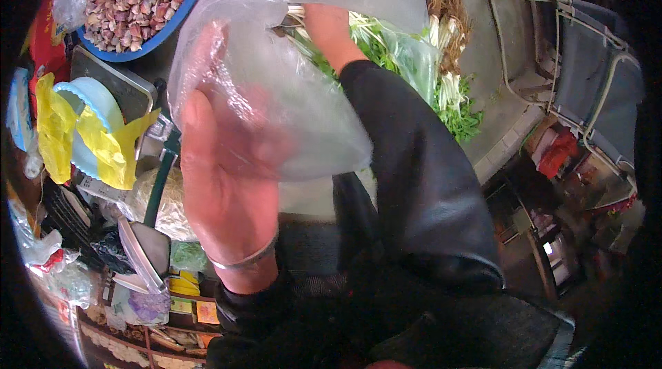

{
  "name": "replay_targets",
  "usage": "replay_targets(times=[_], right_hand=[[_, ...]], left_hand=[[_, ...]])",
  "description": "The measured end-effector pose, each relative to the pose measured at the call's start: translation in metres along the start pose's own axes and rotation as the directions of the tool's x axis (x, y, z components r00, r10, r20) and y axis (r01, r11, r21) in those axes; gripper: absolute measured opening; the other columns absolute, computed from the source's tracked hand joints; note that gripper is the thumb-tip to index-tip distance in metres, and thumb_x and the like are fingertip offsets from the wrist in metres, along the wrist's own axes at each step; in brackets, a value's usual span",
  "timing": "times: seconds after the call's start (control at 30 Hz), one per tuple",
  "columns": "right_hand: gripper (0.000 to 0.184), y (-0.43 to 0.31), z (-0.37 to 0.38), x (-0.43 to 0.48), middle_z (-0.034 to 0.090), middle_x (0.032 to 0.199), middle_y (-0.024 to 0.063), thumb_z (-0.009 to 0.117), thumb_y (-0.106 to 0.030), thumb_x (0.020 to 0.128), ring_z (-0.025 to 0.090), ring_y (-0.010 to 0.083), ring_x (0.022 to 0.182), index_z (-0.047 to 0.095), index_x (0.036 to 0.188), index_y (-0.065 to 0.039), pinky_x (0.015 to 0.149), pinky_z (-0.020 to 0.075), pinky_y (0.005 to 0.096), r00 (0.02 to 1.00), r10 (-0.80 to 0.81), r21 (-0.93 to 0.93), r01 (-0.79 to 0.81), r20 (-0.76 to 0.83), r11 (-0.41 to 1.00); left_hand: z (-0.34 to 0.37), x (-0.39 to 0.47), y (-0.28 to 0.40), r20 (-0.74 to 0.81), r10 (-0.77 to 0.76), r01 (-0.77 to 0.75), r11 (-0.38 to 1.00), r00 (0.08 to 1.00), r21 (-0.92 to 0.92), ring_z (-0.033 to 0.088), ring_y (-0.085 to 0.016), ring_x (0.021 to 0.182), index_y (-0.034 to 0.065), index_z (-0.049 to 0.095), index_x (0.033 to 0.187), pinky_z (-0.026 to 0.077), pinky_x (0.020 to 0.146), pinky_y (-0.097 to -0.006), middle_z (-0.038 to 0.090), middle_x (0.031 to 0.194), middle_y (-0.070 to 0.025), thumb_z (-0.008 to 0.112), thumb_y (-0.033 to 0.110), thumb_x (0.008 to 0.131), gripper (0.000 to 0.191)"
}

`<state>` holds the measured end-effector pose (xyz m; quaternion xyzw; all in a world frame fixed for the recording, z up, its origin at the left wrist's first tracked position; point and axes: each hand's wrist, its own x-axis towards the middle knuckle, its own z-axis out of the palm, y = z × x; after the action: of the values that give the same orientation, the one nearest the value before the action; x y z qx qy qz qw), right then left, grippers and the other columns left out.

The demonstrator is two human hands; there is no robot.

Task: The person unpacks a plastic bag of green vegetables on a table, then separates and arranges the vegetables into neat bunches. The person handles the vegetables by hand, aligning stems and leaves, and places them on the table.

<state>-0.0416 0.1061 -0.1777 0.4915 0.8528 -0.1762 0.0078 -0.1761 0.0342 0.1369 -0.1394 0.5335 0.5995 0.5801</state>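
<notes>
My left hand (222, 157), with a thin bracelet at the wrist, is raised against a clear plastic bag (310, 126); its thumb shows outside and the fingers are seen blurred through the film. My right hand (331, 30) reaches beyond the bag's near part, over leafy greens (377, 51) with pale stems; its fingers are hidden by the film. A dark pointed tip, perhaps a blade, shows by the stems left of that hand. Right of the bag lies a bundle of greens (449, 82) with white stems and brown roots.
A blue basin (142, 54) of garlic cloves stands at upper left. Below it are a platform scale (114, 77), a light blue plastic basket (90, 100) and yellow plastic bags (111, 154). A metal-framed chair (584, 74) stands at right. Shelves with goods (150, 343) are at lower left.
</notes>
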Motion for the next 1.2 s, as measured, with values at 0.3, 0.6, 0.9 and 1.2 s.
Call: replay_targets(times=[0.3, 0.6, 0.9, 1.2], right_hand=[[0.034, 0.067, -0.263, -0.200, 0.060, 0.119, 0.0060, 0.056, -0.007, 0.093, 0.054, 0.0159, 0.114, 0.055, 0.126, -0.001, 0.099, 0.0408, 0.0321, 0.857, 0.241, 0.665, -0.507, 0.455, 0.549], [0.033, 0.095, -0.484, -0.344, 0.058, 0.112, 0.0082, 0.056, -0.018, 0.094, 0.057, 0.0201, 0.103, 0.053, 0.123, -0.003, 0.094, 0.0455, 0.0383, 0.372, 0.920, 0.773, -0.544, -0.127, 0.327], [0.041, 0.065, -0.301, -0.239, 0.059, 0.120, 0.0151, 0.056, 0.003, 0.080, 0.053, 0.0314, 0.115, 0.058, 0.120, -0.004, 0.097, 0.0427, 0.0378, 0.890, 0.092, 0.505, -0.336, 0.447, 0.795], [0.039, 0.039, -0.062, -0.029, 0.061, 0.113, 0.0219, 0.053, -0.021, 0.090, 0.059, 0.0352, 0.103, 0.053, 0.123, -0.002, 0.090, 0.0469, 0.0443, 0.946, 0.048, 0.259, -0.136, 0.321, 0.956]], left_hand=[[-0.004, 0.001, -0.003, 0.176, 0.010, 0.006, 0.996, 0.984, -0.089, 0.056, -0.010, 0.092, 0.0147, 0.036, 0.146, 0.043, 0.080, -0.0272, 0.060, 0.116, -0.0017, 0.043, 0.031, 0.103, 0.047], [-0.021, 0.008, -0.010, 0.108, 0.070, -0.063, 0.996, 0.992, -0.061, 0.059, -0.018, 0.104, 0.0152, 0.037, 0.146, 0.049, 0.090, -0.0347, 0.055, 0.132, -0.0064, 0.039, 0.034, 0.103, 0.047], [-0.020, 0.007, -0.008, 0.116, 0.039, -0.014, 0.977, 0.992, -0.211, 0.060, -0.025, 0.109, 0.0142, 0.043, 0.142, 0.051, 0.090, -0.0409, 0.058, 0.127, -0.0100, 0.035, 0.032, 0.104, 0.043], [-0.044, 0.009, 0.007, -0.056, 0.190, -0.162, 0.932, 0.980, 0.326, 0.059, -0.024, 0.109, 0.0078, 0.044, 0.138, 0.052, 0.087, -0.0379, 0.055, 0.129, -0.0106, 0.041, 0.028, 0.102, 0.042]])
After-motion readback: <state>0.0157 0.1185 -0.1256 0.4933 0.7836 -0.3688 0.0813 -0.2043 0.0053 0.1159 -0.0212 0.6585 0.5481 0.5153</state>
